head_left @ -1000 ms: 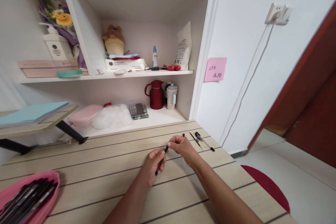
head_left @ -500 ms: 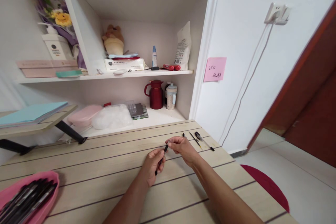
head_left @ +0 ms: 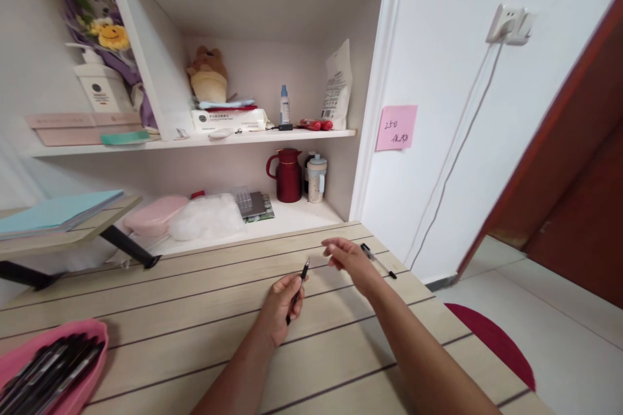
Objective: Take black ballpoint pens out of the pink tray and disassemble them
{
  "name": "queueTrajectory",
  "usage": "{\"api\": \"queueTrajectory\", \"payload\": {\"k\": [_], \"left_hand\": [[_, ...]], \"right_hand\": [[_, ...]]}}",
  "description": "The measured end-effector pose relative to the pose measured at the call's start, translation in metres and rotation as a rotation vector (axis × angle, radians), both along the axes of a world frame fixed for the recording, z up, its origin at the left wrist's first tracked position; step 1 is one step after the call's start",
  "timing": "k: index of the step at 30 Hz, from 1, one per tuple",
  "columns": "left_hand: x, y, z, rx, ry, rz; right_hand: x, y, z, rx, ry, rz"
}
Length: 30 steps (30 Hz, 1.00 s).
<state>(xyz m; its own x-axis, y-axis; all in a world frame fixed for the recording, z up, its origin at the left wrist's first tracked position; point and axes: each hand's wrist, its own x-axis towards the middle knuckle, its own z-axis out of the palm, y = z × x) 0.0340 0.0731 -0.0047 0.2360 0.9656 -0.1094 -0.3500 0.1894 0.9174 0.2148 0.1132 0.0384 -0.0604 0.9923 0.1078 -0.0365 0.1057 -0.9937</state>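
Observation:
My left hand (head_left: 283, 303) is closed around a black pen (head_left: 305, 270), its silver tip pointing up and away from me. Just to the right, my right hand (head_left: 348, 258) hovers apart from the pen, fingers stretched and loosely bent, with nothing visible in them. Beyond that hand, a pen part with a black clip (head_left: 366, 251) and a thin clear tube with a black end (head_left: 392, 274) lie on the wooden table (head_left: 214, 337). Part of the spot where small pen pieces lie is hidden behind my right hand.
A pink tray (head_left: 101, 353) full of black pens stands at the front left. A small raised stand (head_left: 121, 207) with blue papers (head_left: 58, 211) is behind it. At the back, white shelves hold a red jug (head_left: 289, 176) and a light cup (head_left: 317, 180).
My right hand has come away from the pen's tip and moved right and slightly up, its fingers opening. The silver tip now shows. My left hand keeps the pen in nearly the same place.

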Motion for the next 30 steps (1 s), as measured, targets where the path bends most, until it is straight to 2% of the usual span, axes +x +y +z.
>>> {"api": "queueTrajectory", "payload": {"k": [2, 5, 7, 9, 13, 17, 20, 22, 25, 27, 30], "left_hand": [[-0.001, 0.000, 0.000, -0.015, -0.015, -0.002], [-0.001, 0.001, 0.001, -0.019, -0.032, -0.006], [-0.001, 0.001, 0.000, -0.021, -0.037, -0.008], [-0.001, 0.001, 0.000, -0.026, -0.036, -0.011], [-0.002, 0.002, -0.001, -0.032, -0.024, -0.022], [-0.001, 0.002, -0.001, -0.024, -0.024, -0.017], [0.000, 0.001, 0.000, -0.013, -0.028, -0.003], [0.001, 0.000, 0.000, -0.007, -0.023, 0.002], [0.002, -0.001, 0.000, 0.000, 0.004, 0.003], [0.003, -0.001, 0.000, 0.003, 0.019, 0.003], [0.003, -0.001, -0.001, 0.015, 0.019, -0.005]], "right_hand": [[0.019, 0.009, -0.004, 0.023, -0.133, -0.243], [0.038, 0.017, -0.015, 0.082, -0.648, -0.404], [0.040, 0.018, -0.024, 0.092, -1.004, -0.379], [0.034, 0.017, -0.030, 0.118, -1.224, -0.282], [0.021, 0.016, -0.038, 0.164, -1.364, -0.160], [0.018, 0.016, -0.041, 0.127, -1.379, -0.196], [0.016, 0.015, -0.039, 0.111, -1.235, -0.263], [0.012, 0.013, -0.034, 0.113, -0.937, -0.268], [0.002, 0.009, -0.018, 0.095, -0.310, -0.163], [-0.006, 0.004, -0.005, 0.078, 0.032, -0.124], [-0.015, -0.005, 0.009, 0.089, 0.246, -0.098]]}}
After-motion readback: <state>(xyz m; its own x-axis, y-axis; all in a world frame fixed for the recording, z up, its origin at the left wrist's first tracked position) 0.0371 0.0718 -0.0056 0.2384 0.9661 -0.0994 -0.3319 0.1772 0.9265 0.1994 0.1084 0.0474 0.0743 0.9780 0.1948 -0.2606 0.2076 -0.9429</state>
